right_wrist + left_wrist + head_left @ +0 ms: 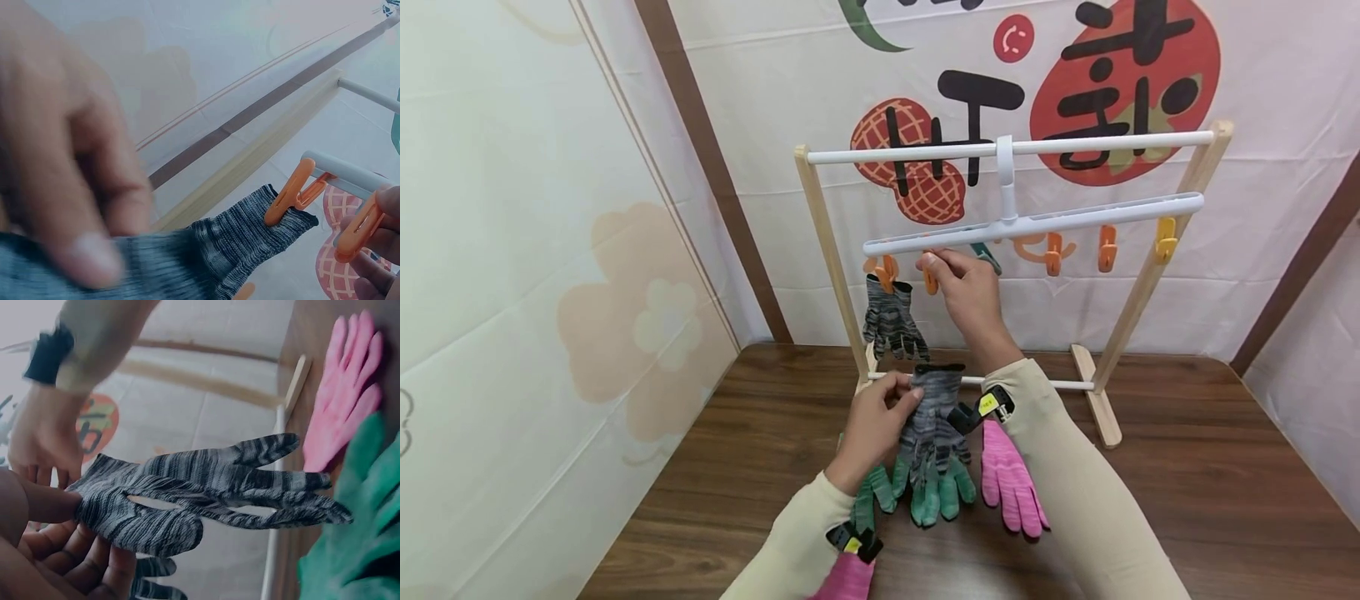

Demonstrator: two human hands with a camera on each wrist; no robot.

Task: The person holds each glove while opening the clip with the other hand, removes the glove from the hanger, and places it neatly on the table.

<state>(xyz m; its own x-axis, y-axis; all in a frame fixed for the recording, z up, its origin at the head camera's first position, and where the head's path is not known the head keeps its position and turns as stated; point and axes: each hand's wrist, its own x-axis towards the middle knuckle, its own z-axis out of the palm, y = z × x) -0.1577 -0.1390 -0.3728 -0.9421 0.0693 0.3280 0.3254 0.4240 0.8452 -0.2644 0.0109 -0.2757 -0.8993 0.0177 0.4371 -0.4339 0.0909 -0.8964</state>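
Note:
My left hand (874, 423) pinches a grey-and-black striped knit glove (934, 408) near its cuff, fingers hanging down, below the white hanger (1075, 218). Thumb and fingers of my right hand (976, 302) pinch an orange clip (931, 282) on the hanger bar; the right wrist view shows this clip (361, 232) apart from the glove. A matching striped glove (892, 323) hangs at the left end from another orange clip (290, 194). Green gloves (936, 497) lie on the table beneath the held glove, partly hidden. A pink glove (1009, 482) rests to their right.
A wooden stand (827, 250) with a white top rail (910, 154) carries the hanger by its hook. A teal clip (987, 257), more orange clips (1107, 248) and a yellow clip (1165, 242) hang rightward. Another pink glove (847, 577) lies at the table's (1195, 492) front.

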